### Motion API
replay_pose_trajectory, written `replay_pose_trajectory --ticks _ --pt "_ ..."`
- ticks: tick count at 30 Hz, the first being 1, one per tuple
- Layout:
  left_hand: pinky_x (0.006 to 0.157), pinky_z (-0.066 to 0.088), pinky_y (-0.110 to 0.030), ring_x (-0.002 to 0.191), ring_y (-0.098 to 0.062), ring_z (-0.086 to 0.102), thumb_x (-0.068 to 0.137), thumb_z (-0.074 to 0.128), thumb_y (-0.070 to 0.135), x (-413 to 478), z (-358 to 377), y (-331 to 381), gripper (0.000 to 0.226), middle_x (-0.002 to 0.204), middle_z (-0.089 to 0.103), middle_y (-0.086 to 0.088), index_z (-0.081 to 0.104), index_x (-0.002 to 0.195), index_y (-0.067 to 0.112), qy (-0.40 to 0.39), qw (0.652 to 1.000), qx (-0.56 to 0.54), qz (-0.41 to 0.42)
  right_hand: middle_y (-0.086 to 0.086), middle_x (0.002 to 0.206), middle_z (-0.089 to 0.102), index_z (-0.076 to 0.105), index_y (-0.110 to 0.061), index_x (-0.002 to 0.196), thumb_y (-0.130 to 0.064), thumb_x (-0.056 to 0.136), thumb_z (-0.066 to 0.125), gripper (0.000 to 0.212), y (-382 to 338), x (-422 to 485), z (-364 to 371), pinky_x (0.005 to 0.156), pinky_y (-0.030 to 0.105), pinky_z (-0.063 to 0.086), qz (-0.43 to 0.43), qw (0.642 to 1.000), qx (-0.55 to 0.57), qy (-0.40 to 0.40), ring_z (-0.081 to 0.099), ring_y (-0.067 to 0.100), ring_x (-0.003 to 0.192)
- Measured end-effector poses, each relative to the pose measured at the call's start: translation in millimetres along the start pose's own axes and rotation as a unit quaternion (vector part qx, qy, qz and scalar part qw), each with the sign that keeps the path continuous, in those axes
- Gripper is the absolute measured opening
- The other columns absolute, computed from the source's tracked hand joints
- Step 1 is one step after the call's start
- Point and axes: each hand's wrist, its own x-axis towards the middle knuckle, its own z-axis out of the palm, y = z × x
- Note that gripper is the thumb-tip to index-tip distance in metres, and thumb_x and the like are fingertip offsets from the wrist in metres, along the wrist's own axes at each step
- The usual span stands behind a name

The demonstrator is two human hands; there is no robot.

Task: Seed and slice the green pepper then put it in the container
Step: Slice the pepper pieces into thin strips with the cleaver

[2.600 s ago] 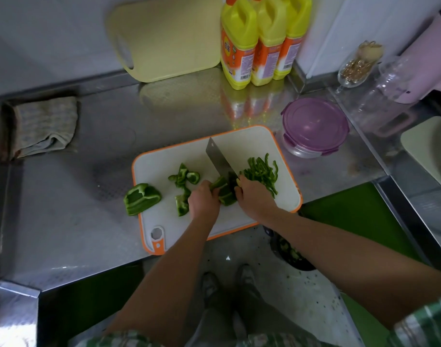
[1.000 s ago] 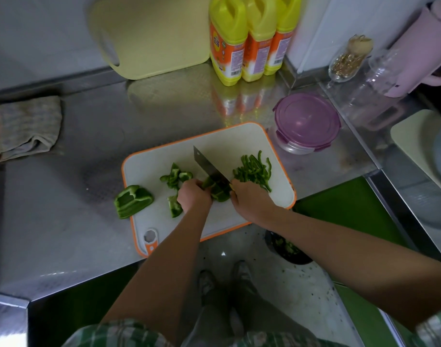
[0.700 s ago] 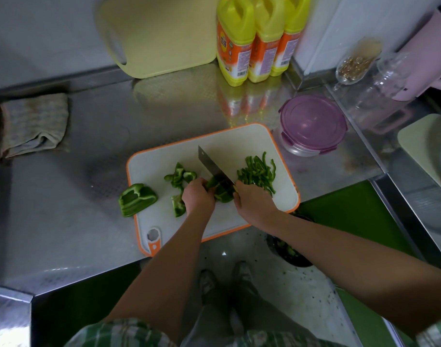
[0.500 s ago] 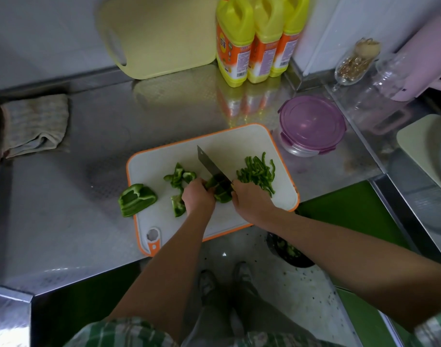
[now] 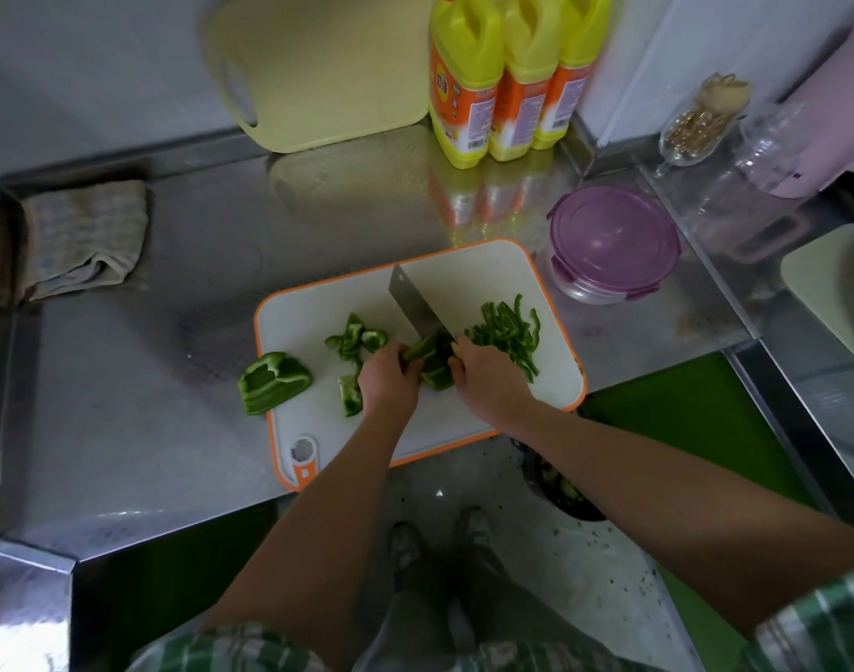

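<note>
The left grip point(image 5: 388, 380) is clenched on a pepper piece point(image 5: 432, 368), which is held down on the board point(image 5: 463, 278) by curled fingers. The right grip point(image 5: 488, 380) is closed round the handle of a knife point(image 5: 415, 308); the handle itself is hidden under the grip. The blade extends from the right grip away from the person and to the left. Its near end meets the pepper piece between the two grips.

Cut strips point(image 5: 509, 332) are heaped on the board just beyond the right grip and to its right. A cluster of offcuts point(image 5: 354, 339) lies just beyond the left grip and to its left. A single offcut point(image 5: 349, 400) lies just beside the left grip on its left. A large chunk point(image 5: 272, 383) is located further left of the left grip, across the left edge of the board and partly on the worktop point(image 5: 173, 429).

The container point(image 5: 614, 240) is placed on the worktop beyond the right grip and to its right, just beside the far right corner of the board. It is closed with a purple lid, and no pepper can be seen in it.

A folded cloth point(image 5: 83, 240) lies well to the left of the left grip, near the worktop edge. Three yellow bottles point(image 5: 507, 75) stand at the wall, well beyond both grips. A yellow board point(image 5: 328, 65) is leaned against the wall to their left.
</note>
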Motion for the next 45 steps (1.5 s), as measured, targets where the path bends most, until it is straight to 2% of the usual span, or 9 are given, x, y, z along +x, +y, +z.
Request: replay_pose_trajectory --ticks 7,14,17,22,27,30,33,39,45 --pt "0.074 0.045 -0.035 0.097 -0.032 0.062 0.096 0.055 0.019 -2.5 4.3 14.9 0.018 0.101 0.068 -0.013 0.067 0.105 0.008 0.021 0.992 -0.022 -0.12 0.012 0.087 0.064 0.047 -0.009 0.121 -0.019 0.101 0.039 0.024 10.9 -13.0 1.4 0.056 0.029 0.036 -0.019 0.999 -0.027 -0.024 0.062 0.027 0.074" --pt "0.069 0.049 -0.036 0.085 -0.029 0.063 0.095 0.058 0.023 -1.1 -2.1 7.2 0.015 0.089 0.069 -0.011 0.066 0.096 0.01 -0.015 0.999 -0.015 -0.028 0.011 0.085 0.064 0.05 -0.008 0.109 -0.018 0.101 0.039 0.017 1.4 2.9 3.9 0.053 0.028 0.035 0.004 1.0 -0.023 -0.002 0.061 0.027 0.071" --pt "0.068 0.047 -0.032 0.086 -0.027 0.063 0.093 0.062 0.024 -3.9 -6.6 6.9 0.015 0.089 0.07 -0.009 0.067 0.097 0.012 0.005 0.999 -0.025 -0.041 0.009 0.081 0.06 0.05 -0.007 0.106 -0.021 0.101 0.039 0.019 6.5 2.6 -2.1 0.053 0.029 0.033 0.015 1.0 -0.01 0.013 0.059 0.027 0.07" --pt "0.076 0.055 -0.036 0.09 -0.027 0.066 0.092 0.062 0.032 -4.3 -7.5 13.9 0.024 0.094 0.071 -0.009 0.066 0.106 0.014 -0.058 0.995 -0.032 -0.074 0.009 0.077 0.057 0.052 -0.005 0.097 -0.021 0.1 0.043 0.018 19.1 -3.3 -18.0 0.058 0.031 0.037 0.03 0.997 0.037 0.056 0.06 0.03 0.073" --pt "0.052 0.039 -0.024 0.075 -0.02 0.065 0.085 0.067 0.044 -9.9 -4.9 25.6 0.031 0.078 0.071 -0.003 0.071 0.082 0.013 -0.033 0.991 -0.052 -0.123 0.012 0.082 0.062 0.054 -0.005 0.1 -0.02 0.099 0.044 0.018 10.0 -8.2 -19.1 0.057 0.033 0.041 -0.004 0.998 0.036 0.047 0.06 0.027 0.072" --pt "0.063 0.05 -0.027 0.073 -0.018 0.065 0.092 0.061 0.034 -11.7 -3.2 30.0 0.033 0.068 0.069 -0.002 0.065 0.063 0.018 -0.003 0.986 -0.066 -0.151 0.012 0.079 0.061 0.053 -0.005 0.099 -0.019 0.099 0.043 0.017 12.5 -14.7 -15.1 0.054 0.032 0.04 0.004 0.997 0.057 0.042 0.058 0.025 0.067" --pt "0.074 0.055 -0.032 0.075 -0.019 0.065 0.092 0.061 0.024 -12.3 -2.2 31.8 0.034 0.064 0.065 -0.001 0.055 0.059 0.021 0.017 0.982 -0.08 -0.173 0.011 0.078 0.062 0.053 -0.006 0.096 -0.019 0.099 0.042 0.018 13.8 -20.8 -12.7 0.055 0.03 0.037 0.001 0.998 0.06 0.036 0.056 0.023 0.065" --pt "0.068 0.049 -0.029 0.073 -0.019 0.06 0.09 0.067 0.027 -9.2 -1.3 27.9 0.032 0.072 0.067 -0.004 0.055 0.061 0.02 0.012 0.98 -0.086 -0.181 0.007 0.073 0.054 0.045 -0.013 0.086 -0.018 0.099 0.042 0.014 15.3 -24.7 -14.3 0.06 0.032 0.041 -0.01 0.998 0.052 0.017 0.053 0.021 0.065" --pt "0.067 0.049 -0.028 0.079 -0.02 0.066 0.088 0.068 0.028 -5.7 0.0 25.6 0.023 0.071 0.069 -0.003 0.065 0.068 0.016 0.003 0.979 -0.084 -0.184 0.003 0.073 0.049 0.052 -0.006 0.1 -0.02 0.1 0.042 0.017 15.6 -26.3 -13.4 0.06 0.028 0.035 -0.02 1.0 0.016 0.0 0.053 0.022 0.068"
